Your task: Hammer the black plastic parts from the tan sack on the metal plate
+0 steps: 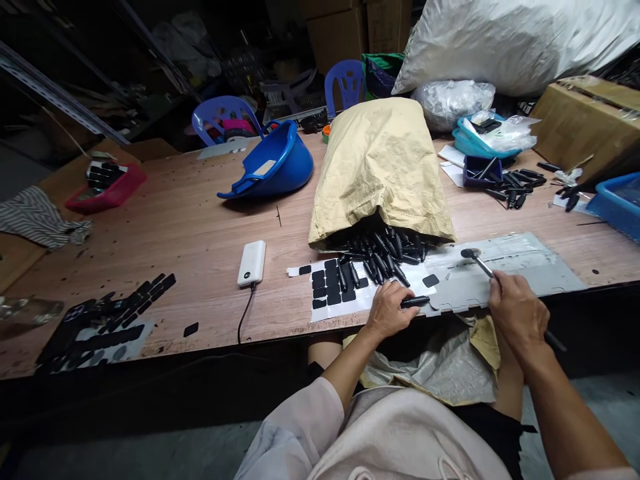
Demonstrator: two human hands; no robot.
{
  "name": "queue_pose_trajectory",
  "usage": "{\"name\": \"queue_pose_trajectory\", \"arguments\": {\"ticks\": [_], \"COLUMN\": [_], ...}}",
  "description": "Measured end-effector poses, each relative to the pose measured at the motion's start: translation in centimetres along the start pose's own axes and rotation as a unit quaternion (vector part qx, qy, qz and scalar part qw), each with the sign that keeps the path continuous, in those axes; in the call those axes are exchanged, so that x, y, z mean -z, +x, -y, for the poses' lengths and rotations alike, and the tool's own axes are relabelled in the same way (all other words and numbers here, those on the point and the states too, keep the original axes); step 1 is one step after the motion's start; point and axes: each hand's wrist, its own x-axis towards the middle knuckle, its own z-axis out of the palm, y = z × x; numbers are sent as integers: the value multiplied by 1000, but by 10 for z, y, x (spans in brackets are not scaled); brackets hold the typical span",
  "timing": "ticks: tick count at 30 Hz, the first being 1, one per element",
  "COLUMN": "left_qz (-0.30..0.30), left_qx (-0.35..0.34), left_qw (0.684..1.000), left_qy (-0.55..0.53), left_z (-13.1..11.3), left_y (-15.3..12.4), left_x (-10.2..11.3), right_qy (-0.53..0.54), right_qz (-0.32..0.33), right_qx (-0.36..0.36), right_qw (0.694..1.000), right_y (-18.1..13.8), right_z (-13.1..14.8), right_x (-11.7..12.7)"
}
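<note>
My left hand [389, 310] is closed on a short black stick-shaped part [415, 301] and presses it against the near edge of a grey metal plate [525, 267]. My right hand [517, 313] grips a small hammer [477, 261], whose head rests on the plate. A white sheet with several black rectangular pads [333, 287] lies just left of my left hand. Behind it, a tan sack [383, 167] lies on its side and spills a heap of black parts [380, 257].
A white power bank [251, 263] with a cable lies left of the sheet. A blue plastic basin [273, 167], a red tray [107, 190], more black pads [105, 320] at the left, blue trays [617, 203], cardboard boxes [585, 123] and a grey bag [440, 363] on my lap surround the wooden table [190, 227].
</note>
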Motion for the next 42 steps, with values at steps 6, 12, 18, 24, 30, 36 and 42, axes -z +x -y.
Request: {"name": "queue_pose_trajectory", "arguments": {"ticks": [6,12,18,24,30,36,42], "left_qz": [11,11,34,215,343,169,-7], "left_qx": [1,-23,-182,-60,87,-177,-230], "left_qw": [1000,999,981,969,922,966,969], "left_qy": [21,34,51,109,154,86,86], "left_z": [1,5,4,11,8,-35,-19], "left_y": [-1,1,-41,-96,-92,-62,-22], "left_x": [-1,2,-11,-48,-46,-47,-21], "right_qy": [-56,-26,-1,-18,-7,43,212], "right_qz": [-12,-4,-9,-10,-17,-68,65], "right_qx": [11,-31,-47,-38,-39,-17,287], "right_qw": [998,999,999,999,999,997,932], "right_y": [52,73,76,75,75,71,59], "right_z": [1,21,19,17,17,13,-4], "right_x": [-30,-47,-52,-54,-57,-60,-54]}}
